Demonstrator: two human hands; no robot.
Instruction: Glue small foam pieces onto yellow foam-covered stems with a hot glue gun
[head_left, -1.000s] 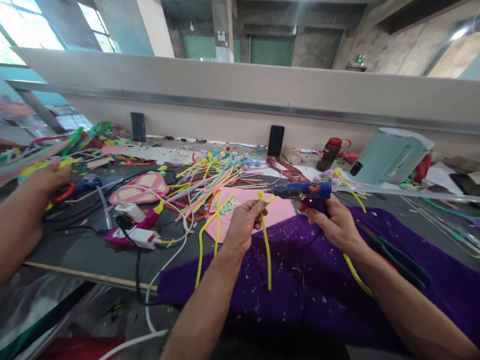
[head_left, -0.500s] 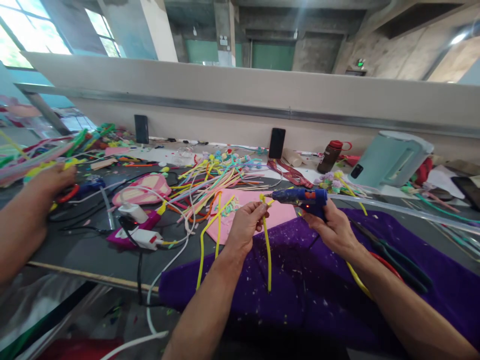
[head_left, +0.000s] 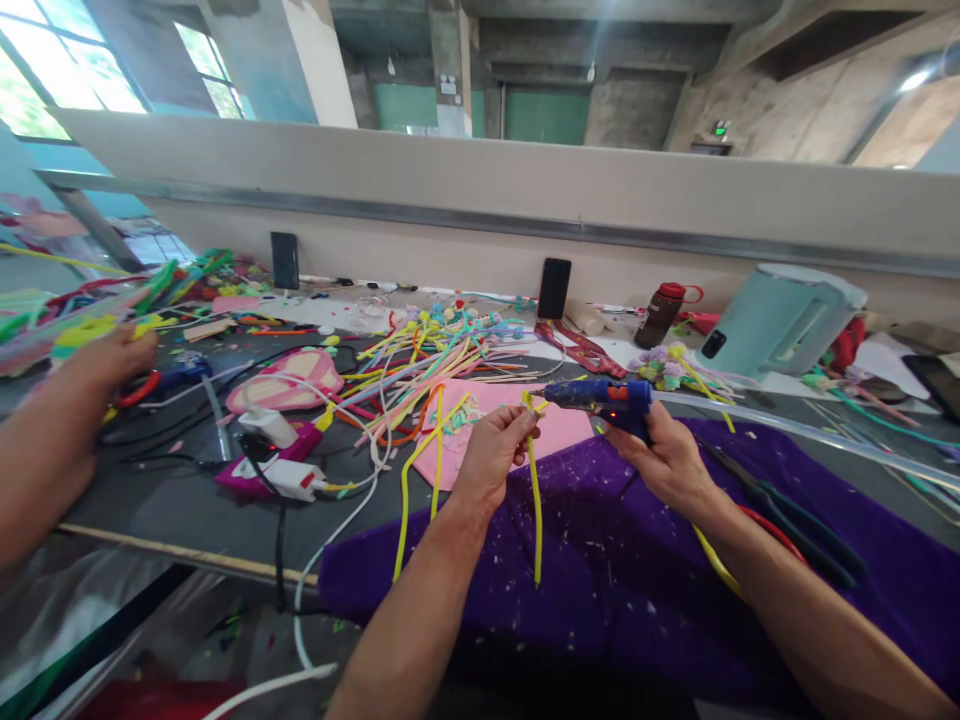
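Between the fingertips of my left hand (head_left: 495, 452) is a yellow pipe cleaner (head_left: 536, 520), whose long end hangs down over the purple cloth (head_left: 577, 590). My right hand (head_left: 664, 450) is wrapped round the handle of a blue glue gun (head_left: 600, 394). The gun's nozzle points left and meets the top of the yellow piece, just above my left fingertips; whether they touch is too small to tell. A small red light glows on the gun. Behind my left hand lies a pink sheet (head_left: 562, 425) with more yellow pipe cleaners (head_left: 405, 500) over its left side.
Another person's hand (head_left: 112, 365) is at the far left near red-handled scissors (head_left: 140, 388). A magenta power strip (head_left: 247, 474) with white plugs, a pile of pipe cleaners (head_left: 442, 350), a phone (head_left: 553, 288), a bottle (head_left: 660, 315), a teal box (head_left: 784, 318) and dark pliers (head_left: 795, 525) lie around.
My hands and the glue gun have barely moved. At the left, the other person's hand has shifted slightly, and a yellow strand there now lies at a different angle.
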